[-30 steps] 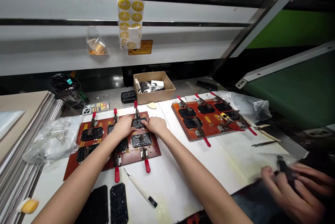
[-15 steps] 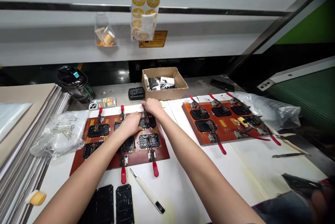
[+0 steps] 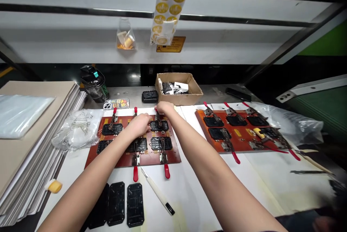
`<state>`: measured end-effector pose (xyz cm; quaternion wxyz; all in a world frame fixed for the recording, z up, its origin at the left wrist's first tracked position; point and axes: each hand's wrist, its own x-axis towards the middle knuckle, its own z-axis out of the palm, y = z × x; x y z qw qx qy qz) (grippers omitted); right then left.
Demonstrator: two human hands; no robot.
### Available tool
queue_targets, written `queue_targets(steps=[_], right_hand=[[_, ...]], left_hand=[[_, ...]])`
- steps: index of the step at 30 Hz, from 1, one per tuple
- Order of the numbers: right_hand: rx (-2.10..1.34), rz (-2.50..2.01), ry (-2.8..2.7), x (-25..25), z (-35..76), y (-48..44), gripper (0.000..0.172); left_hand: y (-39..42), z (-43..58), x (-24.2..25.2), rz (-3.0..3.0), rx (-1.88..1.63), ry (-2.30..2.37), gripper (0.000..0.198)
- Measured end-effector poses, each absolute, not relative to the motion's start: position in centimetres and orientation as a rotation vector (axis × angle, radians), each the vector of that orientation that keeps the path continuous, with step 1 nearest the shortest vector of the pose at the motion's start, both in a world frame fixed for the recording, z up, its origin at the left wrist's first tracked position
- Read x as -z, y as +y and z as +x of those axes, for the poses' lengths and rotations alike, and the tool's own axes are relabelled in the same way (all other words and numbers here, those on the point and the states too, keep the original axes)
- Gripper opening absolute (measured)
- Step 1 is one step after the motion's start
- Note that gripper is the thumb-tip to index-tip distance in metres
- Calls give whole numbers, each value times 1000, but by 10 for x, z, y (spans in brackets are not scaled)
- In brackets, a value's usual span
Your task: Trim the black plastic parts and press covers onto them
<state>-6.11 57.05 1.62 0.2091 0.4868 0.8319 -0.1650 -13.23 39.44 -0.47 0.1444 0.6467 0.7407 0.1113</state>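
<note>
A reddish-brown fixture board (image 3: 116,162) lies before me, with several black plastic plates under toggle clamps. At its far right corner my right hand (image 3: 165,108) is closed around the red handle (image 3: 155,109) of a toggle clamp (image 3: 159,118). That clamp stands over a black plate (image 3: 155,126). Just left of this plate, my left hand (image 3: 140,125) hovers over the board with its fingers curled in. Whatever those fingertips hold, if anything, is hidden. My left forearm covers part of the board's left side.
A white-handled knife (image 3: 158,191) and loose black plates (image 3: 135,205) lie in front of the board. To the right is a second clamp board (image 3: 199,116). Behind stands a cardboard box (image 3: 180,99). Stacked sheets (image 3: 63,116) and a plastic bag (image 3: 78,130) are at left.
The camera has shifted, so the scene sits further right. My left fingers have drawn in beside the far right plate, which shows more fully. My right hand stays on the clamp handle.
</note>
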Motion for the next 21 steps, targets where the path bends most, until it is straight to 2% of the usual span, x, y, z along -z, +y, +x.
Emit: queue_targets(steps=[4,9,12,14,16,17,19,21], right_hand=[[553,1446,2324,-14,-56,564,43],[699,1574,2445,-22,-40,549,42],[791,1658,2603,-37,-10,524,45],[839,1706,2737,-45,23,491,55],[911,1751,2842,-49,62,445,62],[978,1773,2882,-48,82,418,62],[1463,1745,2945,-39,118,364,54],[1721,1602,2821,-23,144,316,50]], left_hand=[[355,-171,3,1727,-504,2276,37],[341,-190,18,1682,-511,2116,46],[341,-186,23,1695,-500,2034,69],[340,-181,24,1701,-517,2041,87],[341,-176,25,1697,-543,2078,93],[342,-173,26,1693,-552,2096,93],[345,-170,29,1673,-559,2125,90],[349,-167,34,1619,-555,2160,83]])
